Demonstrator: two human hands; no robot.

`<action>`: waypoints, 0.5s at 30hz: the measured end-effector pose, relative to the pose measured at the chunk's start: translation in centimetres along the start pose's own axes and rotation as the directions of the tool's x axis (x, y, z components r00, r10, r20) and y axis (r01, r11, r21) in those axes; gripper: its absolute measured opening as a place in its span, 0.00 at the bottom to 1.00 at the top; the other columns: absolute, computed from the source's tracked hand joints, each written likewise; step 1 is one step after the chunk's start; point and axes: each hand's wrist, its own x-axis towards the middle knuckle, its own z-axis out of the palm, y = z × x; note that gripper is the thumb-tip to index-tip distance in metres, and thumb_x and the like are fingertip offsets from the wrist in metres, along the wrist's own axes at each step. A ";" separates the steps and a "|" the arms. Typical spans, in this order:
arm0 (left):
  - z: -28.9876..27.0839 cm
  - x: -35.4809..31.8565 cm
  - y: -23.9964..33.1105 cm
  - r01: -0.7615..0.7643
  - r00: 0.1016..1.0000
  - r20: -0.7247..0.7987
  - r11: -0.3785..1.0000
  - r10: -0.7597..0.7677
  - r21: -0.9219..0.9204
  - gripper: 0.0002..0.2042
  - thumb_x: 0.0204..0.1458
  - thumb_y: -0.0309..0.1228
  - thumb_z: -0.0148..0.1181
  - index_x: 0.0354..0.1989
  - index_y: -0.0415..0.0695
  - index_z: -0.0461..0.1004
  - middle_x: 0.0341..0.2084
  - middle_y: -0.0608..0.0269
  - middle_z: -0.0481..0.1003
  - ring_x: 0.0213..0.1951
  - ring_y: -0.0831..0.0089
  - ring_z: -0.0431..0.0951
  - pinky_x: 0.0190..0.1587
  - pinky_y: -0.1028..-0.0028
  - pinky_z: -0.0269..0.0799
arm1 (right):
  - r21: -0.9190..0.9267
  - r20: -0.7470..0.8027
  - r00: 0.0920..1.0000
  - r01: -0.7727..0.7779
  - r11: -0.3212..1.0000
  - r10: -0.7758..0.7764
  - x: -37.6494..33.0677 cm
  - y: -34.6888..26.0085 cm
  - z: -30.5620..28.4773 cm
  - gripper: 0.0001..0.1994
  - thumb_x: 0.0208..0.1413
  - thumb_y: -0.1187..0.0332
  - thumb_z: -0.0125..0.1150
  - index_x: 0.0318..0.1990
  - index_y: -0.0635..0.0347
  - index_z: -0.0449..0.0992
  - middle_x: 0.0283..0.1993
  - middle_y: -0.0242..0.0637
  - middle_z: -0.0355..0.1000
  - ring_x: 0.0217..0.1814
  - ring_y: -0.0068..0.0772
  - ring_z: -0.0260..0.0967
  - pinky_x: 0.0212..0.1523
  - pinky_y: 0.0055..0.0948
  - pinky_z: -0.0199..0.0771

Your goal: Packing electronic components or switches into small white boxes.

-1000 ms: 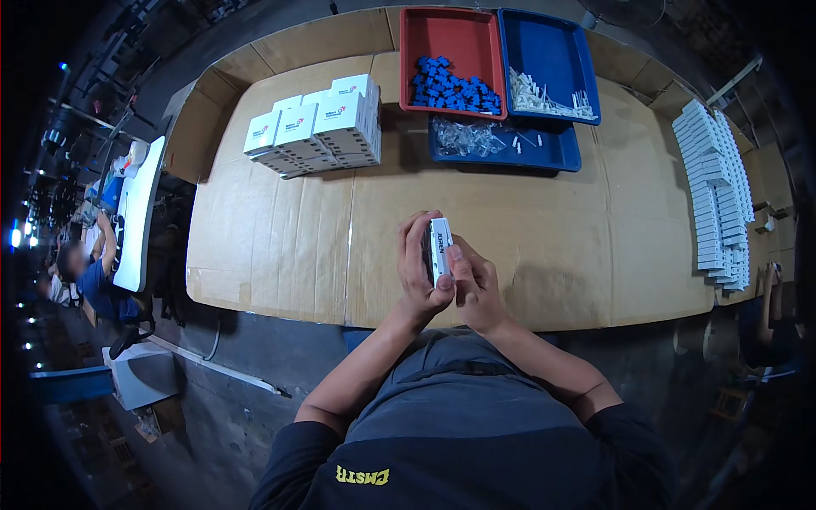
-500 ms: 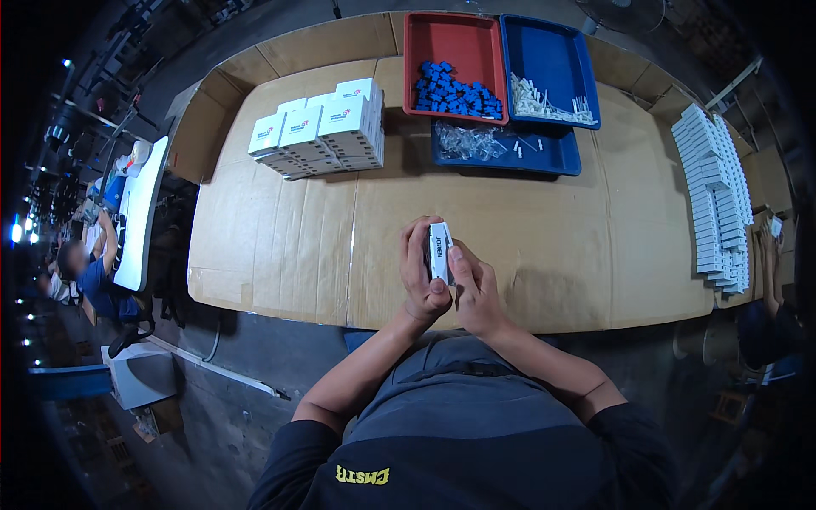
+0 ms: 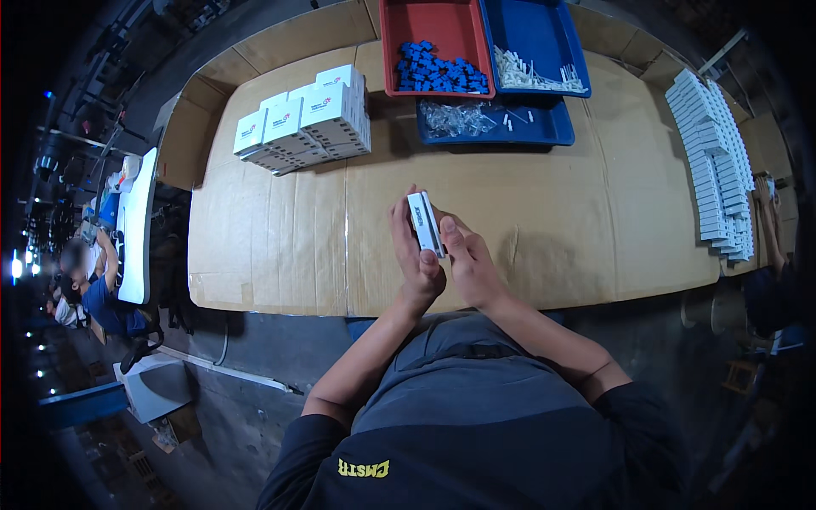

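A small white box (image 3: 422, 223) with dark printing on its narrow face is held upright in front of my body, above the near middle of the table. My left hand (image 3: 411, 263) is closed round its left side, the thumb at its lower end. My right hand (image 3: 473, 270) grips the right side, with the thumb against the edge and the other fingers mostly hidden. A dark gap runs along the box's right side with a pale strip beyond it; I cannot tell whether this is an opened flap.
Stacked white boxes (image 3: 308, 127) stand at the far left of the cardboard-covered table (image 3: 280, 229). At the back are a red tray (image 3: 435, 25) of blue parts, a blue tray (image 3: 531, 30) of white parts and a lower blue tray (image 3: 544, 127) of clear bags. White box rows (image 3: 712, 170) line the right. People sit at both sides.
Both hands have lifted the white box a little away from my body and to the left. It has turned and tilted, so a dark gap now shows along its right side.
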 end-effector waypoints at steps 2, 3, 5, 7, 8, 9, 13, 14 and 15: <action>0.0 1.0 0.8 0.019 0.996 0.090 1.000 -0.020 0.008 0.51 0.61 0.66 0.41 0.72 0.25 0.49 0.64 0.36 0.61 0.61 0.48 0.66 0.63 0.55 0.63 | -0.044 0.040 0.999 0.025 0.999 -0.023 0.4 -1.1 -1.1 0.30 0.76 0.51 0.43 0.69 0.72 0.66 0.68 0.51 0.63 0.68 0.40 0.66 0.67 0.32 0.65; 0.5 1.3 2.0 0.085 0.996 -0.012 0.996 -0.085 -0.027 0.52 0.61 0.68 0.43 0.76 0.29 0.45 0.68 0.40 0.58 0.63 0.51 0.64 0.66 0.56 0.59 | -0.065 0.078 0.996 0.042 0.997 -0.037 0.5 -1.4 -1.7 0.30 0.75 0.51 0.45 0.69 0.72 0.65 0.69 0.50 0.62 0.69 0.40 0.64 0.68 0.33 0.64; -0.3 -0.3 0.8 0.285 0.958 0.063 0.933 -0.278 -0.217 0.54 0.58 0.73 0.44 0.77 0.35 0.46 0.71 0.46 0.54 0.67 0.55 0.62 0.68 0.57 0.58 | -0.069 0.156 0.985 0.084 0.994 -0.073 0.2 -2.0 -2.8 0.31 0.70 0.54 0.57 0.70 0.71 0.64 0.71 0.48 0.58 0.72 0.43 0.60 0.69 0.37 0.63; -0.4 0.0 1.4 0.508 0.852 0.153 0.721 -0.501 -0.471 0.53 0.54 0.77 0.44 0.78 0.46 0.50 0.71 0.57 0.57 0.68 0.62 0.63 0.70 0.61 0.60 | -0.350 0.191 0.973 0.194 0.916 -0.133 -0.3 -3.4 -3.8 0.34 0.65 0.54 0.62 0.71 0.69 0.64 0.71 0.49 0.58 0.73 0.46 0.60 0.69 0.39 0.64; -0.4 0.3 1.9 0.510 0.851 0.155 0.720 -0.502 -0.471 0.53 0.54 0.77 0.44 0.78 0.46 0.50 0.71 0.57 0.57 0.68 0.62 0.63 0.70 0.61 0.60 | -0.595 0.241 0.954 0.290 0.749 -0.178 -0.6 -3.8 -4.2 0.37 0.61 0.54 0.68 0.72 0.67 0.64 0.71 0.49 0.58 0.73 0.49 0.59 0.69 0.41 0.65; -0.5 0.6 2.1 0.618 0.766 0.231 0.592 -0.600 -0.517 0.50 0.57 0.75 0.40 0.77 0.46 0.52 0.69 0.56 0.62 0.66 0.62 0.67 0.68 0.61 0.63 | -0.614 0.202 0.946 0.325 0.719 -0.255 -0.5 -3.0 -4.5 0.41 0.54 0.51 0.73 0.72 0.63 0.65 0.71 0.51 0.59 0.73 0.55 0.59 0.69 0.45 0.66; -0.5 0.2 3.5 0.843 0.432 0.472 0.159 -0.768 -0.513 0.45 0.61 0.73 0.31 0.72 0.46 0.60 0.61 0.54 0.71 0.61 0.60 0.74 0.63 0.59 0.72 | -0.660 0.310 0.775 0.592 0.463 -0.550 1.2 -1.3 -6.6 0.43 0.52 0.45 0.73 0.70 0.61 0.68 0.72 0.52 0.60 0.72 0.55 0.61 0.71 0.52 0.63; -0.2 0.6 4.4 0.857 0.370 0.552 0.045 -0.747 -0.514 0.45 0.61 0.74 0.30 0.71 0.46 0.60 0.61 0.53 0.71 0.61 0.58 0.74 0.62 0.58 0.73 | -0.658 0.310 0.776 0.592 0.465 -0.549 1.4 -2.3 -6.7 0.43 0.52 0.45 0.73 0.70 0.61 0.68 0.72 0.52 0.60 0.72 0.55 0.61 0.71 0.52 0.63; -0.1 1.4 5.2 0.860 0.257 0.573 -0.087 -0.778 -0.503 0.44 0.61 0.73 0.29 0.71 0.48 0.60 0.62 0.53 0.70 0.61 0.58 0.74 0.62 0.58 0.73 | -0.623 0.395 0.759 0.635 0.456 -0.517 1.4 -3.2 -6.8 0.43 0.51 0.44 0.72 0.70 0.61 0.68 0.73 0.52 0.59 0.73 0.54 0.60 0.72 0.52 0.62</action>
